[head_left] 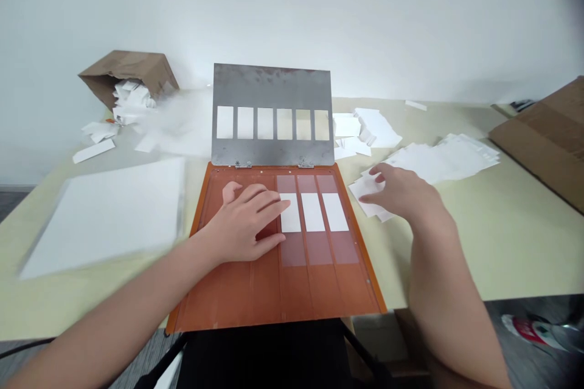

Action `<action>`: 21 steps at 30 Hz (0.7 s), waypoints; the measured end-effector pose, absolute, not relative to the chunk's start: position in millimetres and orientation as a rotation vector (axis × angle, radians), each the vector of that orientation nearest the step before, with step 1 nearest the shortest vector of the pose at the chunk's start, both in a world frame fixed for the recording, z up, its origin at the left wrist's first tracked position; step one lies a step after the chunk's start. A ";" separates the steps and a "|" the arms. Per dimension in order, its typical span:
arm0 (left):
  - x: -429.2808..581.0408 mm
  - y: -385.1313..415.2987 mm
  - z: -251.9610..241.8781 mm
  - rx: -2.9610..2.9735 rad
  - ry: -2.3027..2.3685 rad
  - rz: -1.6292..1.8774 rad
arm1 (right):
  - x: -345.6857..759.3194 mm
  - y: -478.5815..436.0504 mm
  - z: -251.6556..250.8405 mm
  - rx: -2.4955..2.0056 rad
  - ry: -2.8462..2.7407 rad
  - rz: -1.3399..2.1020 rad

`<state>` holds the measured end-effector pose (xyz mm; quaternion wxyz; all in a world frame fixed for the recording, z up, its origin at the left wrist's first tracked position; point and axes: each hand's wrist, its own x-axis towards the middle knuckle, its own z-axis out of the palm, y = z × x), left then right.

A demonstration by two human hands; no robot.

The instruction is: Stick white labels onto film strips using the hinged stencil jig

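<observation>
An orange-brown board (228,298) with shallow lanes lies in front of me, hinged to a raised grey metal plate (271,88) with a row of rectangular windows. Three white cards (312,213) lie side by side in its right-hand lanes, each over a longer translucent strip (318,248). My left hand (249,222) rests on the board, fingers spread, fingertips at the leftmost card's edge. Beyond the board's right edge, my right hand (401,193) hangs over the near end of fanned-out white paper pieces (444,161). Its thumb and fingers are apart, with nothing visible between them.
A stack of large translucent sheets (114,213) lies on the left of the table (479,243). Behind it, a tipped cardboard box (157,73) spills white scraps (130,100). More white cards (376,126) lie right of the plate. Another cardboard box (547,140) stands far right.
</observation>
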<state>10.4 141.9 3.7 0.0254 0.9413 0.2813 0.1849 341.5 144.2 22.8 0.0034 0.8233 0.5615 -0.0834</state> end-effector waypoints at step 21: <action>11.2 141.2 2.7 2.901 0.878 0.563 | 365.4 156.9 19.4 2.725 1.644 -0.101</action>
